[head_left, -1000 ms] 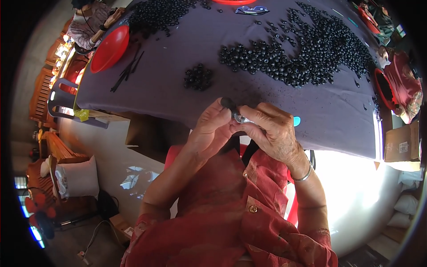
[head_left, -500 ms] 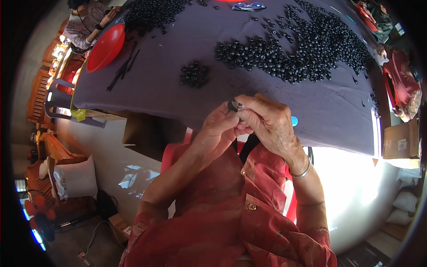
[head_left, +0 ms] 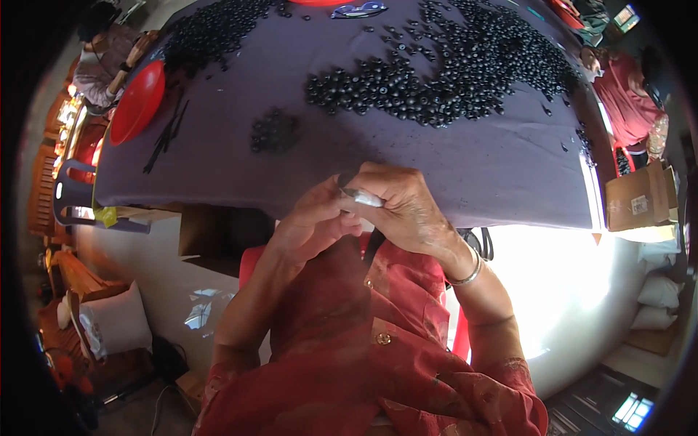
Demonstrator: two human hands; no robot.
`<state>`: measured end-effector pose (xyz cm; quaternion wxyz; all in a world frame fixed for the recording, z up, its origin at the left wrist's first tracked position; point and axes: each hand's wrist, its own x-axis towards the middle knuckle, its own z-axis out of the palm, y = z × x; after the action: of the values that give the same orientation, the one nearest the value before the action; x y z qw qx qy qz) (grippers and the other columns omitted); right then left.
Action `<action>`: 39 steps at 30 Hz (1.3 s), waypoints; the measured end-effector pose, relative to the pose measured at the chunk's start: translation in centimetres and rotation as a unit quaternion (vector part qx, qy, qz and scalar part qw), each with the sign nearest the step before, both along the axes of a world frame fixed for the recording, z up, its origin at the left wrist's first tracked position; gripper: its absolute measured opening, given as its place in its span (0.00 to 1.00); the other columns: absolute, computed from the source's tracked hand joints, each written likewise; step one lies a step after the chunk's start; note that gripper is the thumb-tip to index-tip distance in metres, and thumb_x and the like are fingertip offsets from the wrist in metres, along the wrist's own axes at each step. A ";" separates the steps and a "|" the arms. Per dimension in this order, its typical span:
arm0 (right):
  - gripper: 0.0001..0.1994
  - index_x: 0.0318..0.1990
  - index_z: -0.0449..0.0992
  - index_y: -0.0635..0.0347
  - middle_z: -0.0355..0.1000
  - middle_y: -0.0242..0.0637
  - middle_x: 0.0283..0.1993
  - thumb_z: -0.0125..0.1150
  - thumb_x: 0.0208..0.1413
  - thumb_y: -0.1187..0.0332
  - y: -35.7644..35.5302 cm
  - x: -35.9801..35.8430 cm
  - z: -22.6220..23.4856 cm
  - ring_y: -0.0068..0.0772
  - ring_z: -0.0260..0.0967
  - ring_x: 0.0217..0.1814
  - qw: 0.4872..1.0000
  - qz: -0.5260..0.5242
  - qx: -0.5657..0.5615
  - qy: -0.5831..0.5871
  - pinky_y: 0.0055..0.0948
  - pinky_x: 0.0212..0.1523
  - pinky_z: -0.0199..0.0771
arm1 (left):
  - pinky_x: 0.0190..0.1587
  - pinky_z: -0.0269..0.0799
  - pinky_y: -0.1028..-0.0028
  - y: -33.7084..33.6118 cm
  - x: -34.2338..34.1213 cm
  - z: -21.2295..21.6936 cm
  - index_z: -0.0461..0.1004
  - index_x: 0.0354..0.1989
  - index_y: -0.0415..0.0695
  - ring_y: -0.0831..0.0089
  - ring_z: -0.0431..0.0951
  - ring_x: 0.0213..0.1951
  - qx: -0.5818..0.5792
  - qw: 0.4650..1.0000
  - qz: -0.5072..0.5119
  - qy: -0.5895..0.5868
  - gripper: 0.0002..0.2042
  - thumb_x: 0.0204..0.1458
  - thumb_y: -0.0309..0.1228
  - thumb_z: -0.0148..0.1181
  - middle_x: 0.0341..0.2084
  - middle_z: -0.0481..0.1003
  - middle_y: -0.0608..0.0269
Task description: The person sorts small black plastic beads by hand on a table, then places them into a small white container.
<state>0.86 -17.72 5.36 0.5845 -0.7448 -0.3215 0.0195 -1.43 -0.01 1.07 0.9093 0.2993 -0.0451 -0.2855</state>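
Observation:
Both my hands meet just in front of the near table edge. The fingers of my left hand [head_left: 314, 216] pinch a small black piece [head_left: 345, 179], mostly covered by fingers; it looks like the round ones on the table. My right hand [head_left: 408, 209] is closed on a small shiny metal blade [head_left: 365, 197], its bright face turned up against the black piece. Most of its grip end is hidden in the fist. Beyond my left hand lies a small cluster of round black pieces [head_left: 275, 131]. A far larger spread of these black pieces [head_left: 429, 94] covers the table's right part.
A dark purple cloth [head_left: 203, 160] covers the table. Left on it are a red bowl [head_left: 138, 102], thin black strips [head_left: 169, 134] and another black pile [head_left: 211, 33]. Glasses [head_left: 359, 10] lie at the far edge. People sit left [head_left: 109, 58] and right [head_left: 625, 94]. A cardboard box [head_left: 640, 195] stands right.
The whole view has shifted, so the table's things sit farther left. My right hand has turned, and the metal blade now shows broadly. The blue round thing beside it is out of sight.

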 end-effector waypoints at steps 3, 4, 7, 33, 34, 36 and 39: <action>0.06 0.34 0.76 0.63 0.70 0.34 0.27 0.61 0.47 0.81 -0.1 0.0 -0.3 0.25 0.70 0.27 1.000 -0.004 0.004 -0.007 0.25 0.29 0.71 | 0.36 0.74 0.72 -0.5 0.0 0.4 0.68 0.44 0.44 0.76 0.74 0.34 -0.038 0.999 -0.013 -0.003 0.13 0.50 0.28 0.60 0.33 0.73 0.67; 0.06 0.34 0.76 0.63 0.70 0.34 0.27 0.62 0.47 0.80 0.1 0.0 -0.7 0.26 0.70 0.27 1.000 -0.014 0.001 -0.013 0.26 0.29 0.71 | 0.35 0.74 0.72 -0.8 0.1 0.7 0.68 0.43 0.44 0.77 0.73 0.32 -0.026 1.000 0.007 0.006 0.13 0.50 0.28 0.60 0.33 0.72 0.67; 0.07 0.34 0.75 0.62 0.71 0.37 0.27 0.63 0.45 0.77 0.1 -0.1 -0.4 0.34 0.73 0.28 0.996 -0.046 -0.043 -0.059 0.30 0.28 0.72 | 0.33 0.71 0.75 -1.1 0.2 1.1 0.70 0.42 0.44 0.79 0.71 0.30 0.091 0.990 0.103 0.017 0.10 0.51 0.25 0.59 0.31 0.72 0.68; 0.14 0.31 0.75 0.63 0.68 0.34 0.26 0.74 0.36 0.73 -2.2 3.3 0.7 0.24 0.66 0.25 0.980 -0.151 -0.045 -0.120 0.24 0.26 0.66 | 0.32 0.71 0.78 -0.6 0.7 0.9 0.72 0.43 0.43 0.80 0.75 0.32 0.276 0.929 0.239 -0.055 0.07 0.56 0.27 0.56 0.28 0.75 0.67; 0.14 0.31 0.74 0.62 0.68 0.33 0.27 0.74 0.36 0.74 -1.4 2.5 0.7 0.24 0.66 0.25 0.979 -0.137 -0.048 -0.140 0.23 0.26 0.66 | 0.33 0.71 0.77 -1.3 0.4 1.5 0.71 0.44 0.43 0.79 0.75 0.34 0.206 0.953 0.218 -0.039 0.08 0.57 0.26 0.55 0.30 0.75 0.66; 0.15 0.31 0.74 0.61 0.69 0.32 0.27 0.74 0.34 0.75 -0.5 1.0 0.7 0.26 0.67 0.25 0.978 -0.129 -0.036 -0.158 0.23 0.27 0.67 | 0.35 0.71 0.77 -2.1 0.0 2.6 0.70 0.45 0.43 0.80 0.75 0.35 0.103 0.981 0.164 -0.019 0.08 0.57 0.24 0.53 0.34 0.74 0.66; 0.15 0.32 0.75 0.61 0.69 0.32 0.28 0.74 0.34 0.75 -0.1 0.0 0.3 0.26 0.67 0.26 0.978 -0.122 -0.047 -0.161 0.23 0.29 0.68 | 0.39 0.73 0.79 -1.2 -0.2 1.8 0.72 0.45 0.44 0.79 0.76 0.38 0.107 0.982 0.138 -0.075 0.09 0.56 0.26 0.56 0.37 0.76 0.65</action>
<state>0.88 -17.85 5.62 0.4869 -0.7986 -0.3170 -0.1572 -1.68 -1.26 2.88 0.8968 0.4186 -0.0404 -0.1377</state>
